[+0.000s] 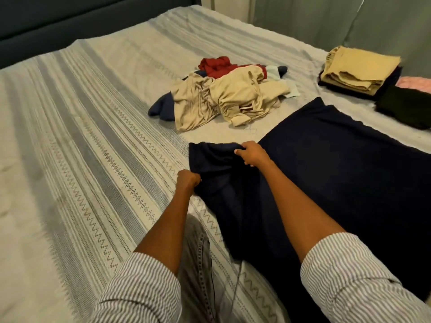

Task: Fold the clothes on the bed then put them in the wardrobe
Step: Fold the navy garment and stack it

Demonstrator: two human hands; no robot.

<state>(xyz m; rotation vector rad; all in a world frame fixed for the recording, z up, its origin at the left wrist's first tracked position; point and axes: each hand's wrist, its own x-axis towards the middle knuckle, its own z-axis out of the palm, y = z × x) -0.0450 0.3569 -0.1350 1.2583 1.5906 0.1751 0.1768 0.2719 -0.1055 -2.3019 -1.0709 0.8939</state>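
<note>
A large navy garment (345,164) lies spread flat on the bed (81,136), reaching from the middle to the right edge of view. My left hand (187,179) grips its near left edge in a fist. My right hand (253,153) pinches the cloth's upper left edge, a little farther up the bed. Between my hands the navy cloth is bunched and lifted. A loose pile of unfolded clothes (221,96) in beige, red and blue sits beyond the garment.
Folded tan clothes (359,69) are stacked on dark ones at the far right, with a folded black piece (408,106) and something pink (415,81) beside them. A dark headboard (70,22) runs along the far left. The striped bedspread stretches wide to the left.
</note>
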